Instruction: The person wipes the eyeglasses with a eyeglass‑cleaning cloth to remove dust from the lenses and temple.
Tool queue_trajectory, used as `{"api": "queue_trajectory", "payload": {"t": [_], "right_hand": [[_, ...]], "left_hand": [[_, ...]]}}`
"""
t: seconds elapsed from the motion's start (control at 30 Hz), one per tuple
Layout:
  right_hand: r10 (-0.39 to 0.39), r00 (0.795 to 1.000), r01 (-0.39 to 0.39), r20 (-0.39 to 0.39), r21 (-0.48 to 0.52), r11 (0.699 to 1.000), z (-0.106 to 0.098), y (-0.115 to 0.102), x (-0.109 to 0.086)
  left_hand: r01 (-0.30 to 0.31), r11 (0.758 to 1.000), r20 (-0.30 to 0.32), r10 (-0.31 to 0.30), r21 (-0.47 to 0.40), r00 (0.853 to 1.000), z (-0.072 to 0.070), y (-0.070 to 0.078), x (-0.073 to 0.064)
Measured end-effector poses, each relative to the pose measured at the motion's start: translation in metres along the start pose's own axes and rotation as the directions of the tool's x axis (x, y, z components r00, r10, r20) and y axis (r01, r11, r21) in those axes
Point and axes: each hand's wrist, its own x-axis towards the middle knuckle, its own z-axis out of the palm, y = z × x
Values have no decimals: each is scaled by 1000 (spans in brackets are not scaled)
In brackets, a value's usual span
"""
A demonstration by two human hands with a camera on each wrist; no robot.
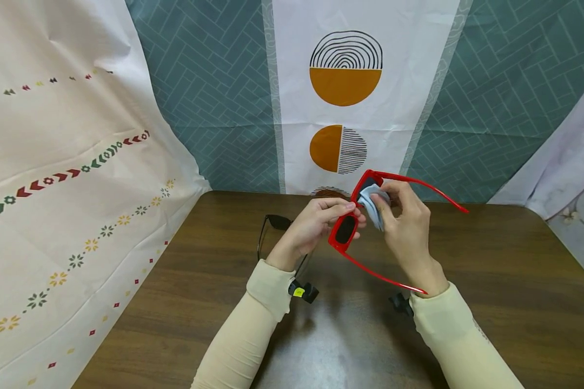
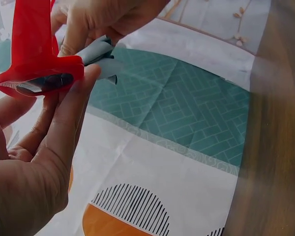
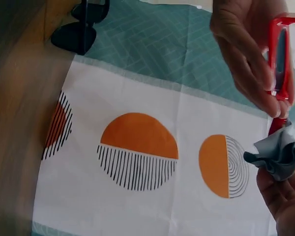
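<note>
Red-framed sunglasses (image 1: 344, 231) with dark lenses are held up above the table, temples unfolded toward the person. My left hand (image 1: 316, 224) pinches them near the bridge, as the left wrist view also shows beside the red frame (image 2: 32, 54). A light blue cloth (image 1: 372, 204) is bunched in my right hand (image 1: 410, 229) and lies against the far lens. In the right wrist view the crumpled cloth (image 3: 278, 152) sticks out between the right hand's thumb and fingers. Part of the far lens is hidden by the cloth.
Black sunglasses (image 1: 278, 222) rest on the brown wooden table (image 1: 185, 302) behind the left forearm, which partly covers them. A patterned teal and white cloth (image 1: 297, 97) hangs at the table's far edge. A cream curtain (image 1: 102, 216) borders the left side.
</note>
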Motion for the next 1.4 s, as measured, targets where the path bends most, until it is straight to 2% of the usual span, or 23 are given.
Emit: {"api": "queue_trajectory", "payload": {"t": [0.1, 0.2, 0.4, 0.5, 0.6, 0.8, 1.03, 1.23, 1.4], "right_hand": [[-20, 1000, 21, 16, -42, 999, 1, 2, 0], [-23, 996, 30, 85, -87, 996, -1, 3, -1], [-47, 973, 81, 225, -144, 986, -3, 4, -2], [-60, 964, 104, 258, -161, 982, -2, 3, -2], [-62, 965, 107, 254, -170, 980, 0, 3, -3], [-70, 979, 103, 191, -166, 981, 3, 2, -4], [-106, 986, 122, 126, -130, 984, 4, 3, -4], [-130, 985, 144, 115, -123, 982, 5, -1, -5], [-124, 981, 130, 146, -35, 991, 4, -2, -4]], "left_hand": [[-7, 1000, 6, 7, -7, 1000, 1, 2, 0], [-14, 1000, -13, 14, -12, 1000, 0, 3, 0], [-2, 999, -80, -1, -37, 997, -4, 5, -1], [-2, 999, -91, -1, -36, 996, -5, 6, -2], [-1, 1000, -82, 0, -23, 997, -5, 5, -2], [6, 1000, -47, -5, 6, 999, -4, 4, -1], [0, 1000, -45, 1, 26, 999, -3, 1, 1], [3, 999, -52, -1, 44, 999, -3, 1, 0], [17, 999, -67, -14, 47, 998, -5, 1, -1]]}}
